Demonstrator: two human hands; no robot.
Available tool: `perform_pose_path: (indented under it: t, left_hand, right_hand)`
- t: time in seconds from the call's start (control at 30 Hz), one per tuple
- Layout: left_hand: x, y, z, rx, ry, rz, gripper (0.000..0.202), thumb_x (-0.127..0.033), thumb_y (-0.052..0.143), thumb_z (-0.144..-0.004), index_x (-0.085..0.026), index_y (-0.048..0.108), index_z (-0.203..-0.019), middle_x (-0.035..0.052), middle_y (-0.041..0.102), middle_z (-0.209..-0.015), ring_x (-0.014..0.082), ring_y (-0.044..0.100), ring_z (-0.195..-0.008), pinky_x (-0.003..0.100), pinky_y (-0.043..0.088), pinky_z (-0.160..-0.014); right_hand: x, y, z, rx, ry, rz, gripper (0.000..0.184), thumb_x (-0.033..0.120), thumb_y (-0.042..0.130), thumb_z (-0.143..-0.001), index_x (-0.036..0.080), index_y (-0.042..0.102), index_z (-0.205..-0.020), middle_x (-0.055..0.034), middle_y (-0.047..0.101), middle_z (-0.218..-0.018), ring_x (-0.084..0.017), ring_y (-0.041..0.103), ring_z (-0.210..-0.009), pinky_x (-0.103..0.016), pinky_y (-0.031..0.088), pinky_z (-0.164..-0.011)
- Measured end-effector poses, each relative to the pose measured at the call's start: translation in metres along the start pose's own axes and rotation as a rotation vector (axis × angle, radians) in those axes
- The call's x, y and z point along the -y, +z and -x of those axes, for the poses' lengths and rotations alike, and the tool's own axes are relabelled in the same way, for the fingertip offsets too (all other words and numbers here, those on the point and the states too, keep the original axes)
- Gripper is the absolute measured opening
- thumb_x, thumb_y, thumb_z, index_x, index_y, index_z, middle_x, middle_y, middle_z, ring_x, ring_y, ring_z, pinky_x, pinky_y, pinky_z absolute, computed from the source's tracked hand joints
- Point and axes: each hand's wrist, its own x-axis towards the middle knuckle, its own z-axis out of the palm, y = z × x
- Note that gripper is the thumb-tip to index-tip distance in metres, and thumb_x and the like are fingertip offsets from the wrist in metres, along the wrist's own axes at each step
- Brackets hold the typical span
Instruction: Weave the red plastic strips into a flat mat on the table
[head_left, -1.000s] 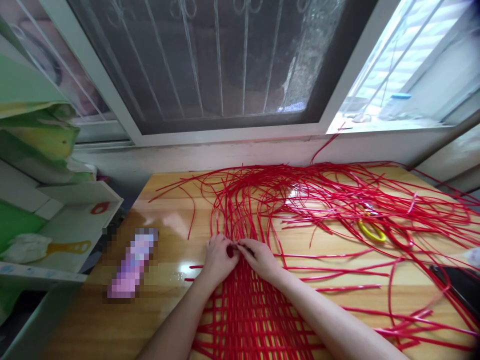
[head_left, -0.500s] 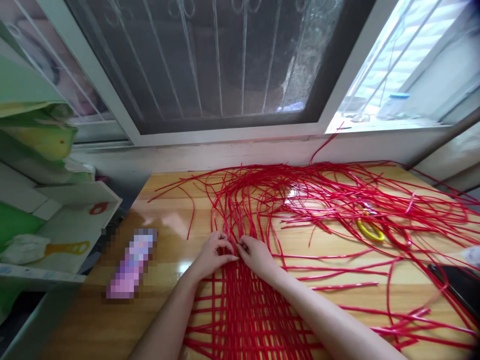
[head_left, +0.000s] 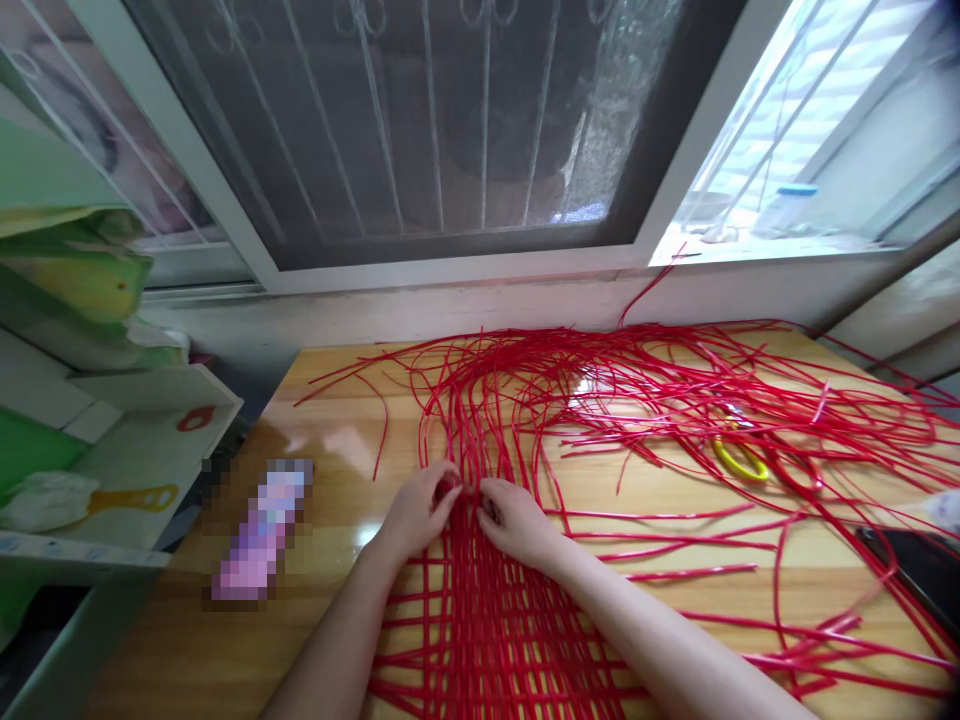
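Observation:
A woven lattice of red plastic strands [head_left: 517,640] lies on the wooden table in front of me, its loose ends fanning out beyond my hands. At its far end, left of the middle, my left hand [head_left: 421,510] bends its fingers and thumb together around a red strand. Facing it, my right hand [head_left: 514,517] has its fingers curled in a pinch at the strands. The two sets of fingertips are close together over the weave. Exactly which strands they grip is partly hidden by the fingers.
Long loose red strands [head_left: 637,370] tangle across the back and right of the table [head_left: 352,440]. Yellow-handled scissors [head_left: 741,462] lie among them, with a black phone-like object [head_left: 919,575] at the right edge. A blurred pink item [head_left: 262,530] lies left; a barred window stands behind.
My left hand has shifted slightly left, its thumb rising toward the fingers. The right fingertips have moved down a little and curled more. The weave stays in place.

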Motion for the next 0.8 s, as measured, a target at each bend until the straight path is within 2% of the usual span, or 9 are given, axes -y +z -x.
perform_pose_path:
  t: [0.13,0.2,0.27,0.37,0.43,0.5,0.57,0.7,0.8]
  left_hand:
    - [0.006,0.002,0.002,0.018,-0.039,0.131,0.017,-0.013,0.044,-0.076,-0.02,0.04,-0.092,-0.0012,0.05,-0.077,0.011,0.049,-0.071,0.024,0.041,-0.068]
    - [0.008,0.004,0.002,0.016,-0.037,0.209,0.018,-0.011,0.045,-0.073,-0.02,0.038,-0.088,-0.0027,0.046,-0.073,0.0099,0.046,-0.067,0.022,0.04,-0.065]
    - [0.009,0.006,0.003,0.0,-0.045,0.285,0.019,-0.01,0.046,-0.072,-0.02,0.037,-0.085,-0.0035,0.044,-0.072,0.0092,0.045,-0.066,0.021,0.04,-0.063]
    - [0.008,0.008,0.002,-0.038,-0.075,0.387,0.016,-0.016,0.048,-0.074,-0.019,0.037,-0.085,-0.0034,0.044,-0.071,0.0092,0.046,-0.066,0.021,0.04,-0.063]
    - [0.009,0.008,0.001,-0.098,-0.093,0.414,0.011,-0.025,0.045,-0.08,-0.019,0.039,-0.087,-0.0021,0.047,-0.072,0.0103,0.048,-0.068,0.023,0.041,-0.065]
    - [0.01,0.008,-0.001,-0.173,-0.111,0.347,0.015,-0.03,0.035,-0.086,-0.018,0.044,-0.09,0.0001,0.051,-0.075,0.0122,0.051,-0.072,0.026,0.041,-0.071]
    - [0.014,0.01,-0.003,-0.209,-0.112,0.18,0.023,-0.03,0.03,-0.087,-0.019,0.049,-0.092,0.0026,0.055,-0.081,0.0149,0.052,-0.08,0.03,0.04,-0.077]
    - [0.019,0.018,-0.008,-0.166,-0.095,-0.207,0.021,-0.025,0.047,-0.079,-0.018,0.053,-0.098,0.0055,0.057,-0.09,0.0191,0.05,-0.087,0.035,0.038,-0.08]
    - [0.018,0.024,-0.01,-0.164,-0.128,-0.357,0.024,-0.023,0.052,-0.075,-0.018,0.054,-0.098,0.0065,0.056,-0.092,0.0202,0.049,-0.087,0.037,0.038,-0.081]
  right_hand:
    - [0.005,-0.001,0.003,-0.121,0.028,-0.143,0.039,0.008,0.046,-0.069,0.016,0.038,-0.107,0.0016,0.051,-0.071,-0.012,0.049,-0.061,-0.022,0.036,-0.057]
    - [0.009,-0.001,0.004,-0.169,-0.029,-0.12,0.045,0.011,0.049,-0.07,0.016,0.037,-0.113,-0.0025,0.054,-0.081,-0.014,0.051,-0.072,-0.024,0.04,-0.065]
    - [0.013,-0.001,0.002,-0.116,-0.099,-0.061,0.036,0.016,0.053,-0.073,0.018,0.046,-0.108,-0.005,0.056,-0.087,-0.016,0.051,-0.08,-0.027,0.04,-0.07]
    - [0.013,0.001,-0.003,-0.018,-0.106,-0.008,0.01,0.02,0.052,-0.078,0.019,0.058,-0.086,-0.0039,0.058,-0.079,-0.016,0.052,-0.075,-0.026,0.04,-0.067]
    - [0.011,0.003,-0.006,-0.021,-0.067,-0.019,0.011,0.019,0.048,-0.081,0.018,0.059,-0.079,-0.0033,0.058,-0.075,-0.014,0.053,-0.071,-0.024,0.04,-0.064]
    - [0.008,0.005,-0.008,-0.041,-0.035,-0.044,0.013,0.018,0.045,-0.082,0.018,0.058,-0.08,-0.0034,0.059,-0.075,-0.014,0.053,-0.069,-0.023,0.039,-0.062]
    - [0.007,0.006,-0.008,-0.061,-0.01,-0.054,0.014,0.017,0.044,-0.082,0.017,0.057,-0.078,-0.0033,0.059,-0.073,-0.013,0.053,-0.067,-0.023,0.038,-0.06]
    - [0.008,0.006,-0.007,-0.068,0.001,-0.08,0.014,0.018,0.043,-0.082,0.017,0.055,-0.077,-0.0033,0.059,-0.074,-0.013,0.052,-0.066,-0.023,0.038,-0.059]
    - [0.009,0.005,-0.007,-0.064,-0.006,-0.108,0.014,0.02,0.043,-0.082,0.017,0.055,-0.077,-0.0028,0.058,-0.073,-0.013,0.052,-0.065,-0.023,0.038,-0.059]
